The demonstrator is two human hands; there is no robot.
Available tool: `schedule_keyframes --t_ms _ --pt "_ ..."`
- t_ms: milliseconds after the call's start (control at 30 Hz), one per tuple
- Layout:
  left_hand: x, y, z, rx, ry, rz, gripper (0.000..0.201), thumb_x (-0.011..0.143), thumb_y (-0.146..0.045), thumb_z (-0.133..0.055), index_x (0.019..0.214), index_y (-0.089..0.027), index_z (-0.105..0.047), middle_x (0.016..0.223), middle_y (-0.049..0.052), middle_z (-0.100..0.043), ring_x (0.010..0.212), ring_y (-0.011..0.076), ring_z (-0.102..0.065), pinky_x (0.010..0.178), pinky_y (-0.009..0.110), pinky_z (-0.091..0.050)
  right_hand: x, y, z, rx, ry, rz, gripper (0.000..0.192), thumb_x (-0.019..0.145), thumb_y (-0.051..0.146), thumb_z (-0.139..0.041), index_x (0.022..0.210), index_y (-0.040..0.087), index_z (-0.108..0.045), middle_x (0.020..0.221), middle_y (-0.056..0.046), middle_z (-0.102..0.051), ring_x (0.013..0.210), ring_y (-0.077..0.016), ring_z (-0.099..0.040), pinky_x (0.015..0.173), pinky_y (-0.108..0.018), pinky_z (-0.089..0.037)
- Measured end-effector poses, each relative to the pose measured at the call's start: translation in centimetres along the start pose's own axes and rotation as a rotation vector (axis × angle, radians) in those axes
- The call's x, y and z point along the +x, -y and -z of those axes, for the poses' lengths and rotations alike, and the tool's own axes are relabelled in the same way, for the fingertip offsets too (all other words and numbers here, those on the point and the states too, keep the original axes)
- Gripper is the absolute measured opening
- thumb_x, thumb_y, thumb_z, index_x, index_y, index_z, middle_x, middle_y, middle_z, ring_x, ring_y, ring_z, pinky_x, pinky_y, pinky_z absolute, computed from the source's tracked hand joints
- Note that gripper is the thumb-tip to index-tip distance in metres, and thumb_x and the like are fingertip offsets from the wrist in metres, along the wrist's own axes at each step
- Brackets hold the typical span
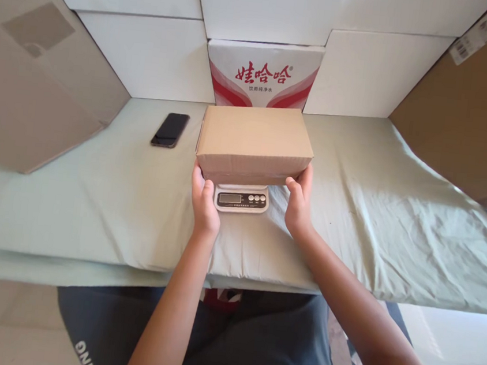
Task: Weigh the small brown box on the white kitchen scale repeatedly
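1. Hands first: I see my left hand (204,200) and right hand (297,203) at the two short ends of a plain cardboard box (254,143), palms turned inward toward each other.
2. My left fingers (198,175) are curled loosely under and against the box's left lower corner; my right fingers (305,177) press the right lower corner. Neither hand is clenched, and each is partly open around a box end. The fingertips are hidden behind the cardboard, so I can't tell how far they wrap.
3. The box lies between my fingers with its long axis running left to right, from one hand to the other, top face level and a long side facing me. It is shut.
4. Just below my fingers, and under the box, sits a small white scale (242,198); its display and buttons stick out toward me between my thumbs. The box looks to be resting on the platform, though I can't be sure the contact is full.
5. Beyond my left fingers, well apart, a dark phone (170,129) lies flat on the pale green cloth (374,219).
6. Behind the box, past my fingertips, stands a white carton with red lettering (263,75).
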State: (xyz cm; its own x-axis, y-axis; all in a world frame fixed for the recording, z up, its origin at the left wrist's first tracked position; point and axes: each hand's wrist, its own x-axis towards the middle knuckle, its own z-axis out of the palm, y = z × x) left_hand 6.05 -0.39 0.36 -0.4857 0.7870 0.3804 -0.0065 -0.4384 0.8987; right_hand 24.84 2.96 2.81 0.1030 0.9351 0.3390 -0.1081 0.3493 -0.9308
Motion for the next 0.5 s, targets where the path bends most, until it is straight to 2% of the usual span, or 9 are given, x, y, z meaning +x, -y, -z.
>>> schedule_keyframes --t_ms 100,200,267,367,500 --pt "0.1 0.1 0.2 -0.004 -0.013 -0.018 0.073 0.097 -0.059 -0.058 0.159 -0.022 -0.049 0.172 0.012 -0.048 0.164 0.0280 -0.038 0.133 0.039 -0.034 0.0 -0.3 0.2 0.013 -0.016 0.024 0.058 0.089 0.043 -0.058 0.146 0.032 -0.051 0.157 -0.007 -0.055 0.151 -0.0314 -0.049 0.133 -0.061 -0.036" --pt "0.2 0.5 0.6 -0.005 -0.078 -0.046 0.072 0.097 -0.056 -0.057 0.160 -0.022 -0.049 0.174 0.011 -0.044 0.166 0.0275 -0.034 0.135 0.040 -0.030 0.3 -1.0 0.7 0.023 -0.090 0.039 0.061 0.093 0.047 -0.056 0.152 0.037 -0.046 0.169 -0.002 -0.044 0.165 -0.0303 -0.034 0.139 -0.060 -0.024" --pt "0.2 0.7 1.0 -0.001 -0.125 -0.040 0.069 0.098 -0.053 -0.055 0.159 -0.022 -0.050 0.175 0.010 -0.042 0.167 0.0263 -0.032 0.137 0.041 -0.028 0.6 -1.4 1.0 0.037 -0.146 0.012 0.061 0.094 0.049 -0.055 0.153 0.039 -0.044 0.173 0.000 -0.039 0.168 -0.0290 -0.029 0.140 -0.060 -0.021" --pt "0.3 0.7 1.2 -0.011 -0.164 0.001 0.064 0.099 -0.050 -0.051 0.158 -0.024 -0.051 0.176 0.008 -0.042 0.167 0.0239 -0.032 0.137 0.040 -0.027 1.0 -1.9 1.3 0.072 -0.187 -0.046 0.060 0.095 0.052 -0.053 0.152 0.037 -0.045 0.173 -0.002 -0.039 0.168 -0.0285 -0.031 0.139 -0.060 -0.023" --pt "0.4 0.2 0.8 -0.063 -0.209 0.087 0.061 0.098 -0.046 -0.050 0.155 -0.022 -0.053 0.175 0.008 -0.043 0.166 0.0226 -0.035 0.135 0.038 -0.030 1.6 -2.7 1.6 0.096 -0.211 -0.087 0.056 0.095 0.054 -0.051 0.147 0.035 -0.049 0.167 -0.004 -0.047 0.162 -0.0278 -0.040 0.137 -0.061 -0.027"
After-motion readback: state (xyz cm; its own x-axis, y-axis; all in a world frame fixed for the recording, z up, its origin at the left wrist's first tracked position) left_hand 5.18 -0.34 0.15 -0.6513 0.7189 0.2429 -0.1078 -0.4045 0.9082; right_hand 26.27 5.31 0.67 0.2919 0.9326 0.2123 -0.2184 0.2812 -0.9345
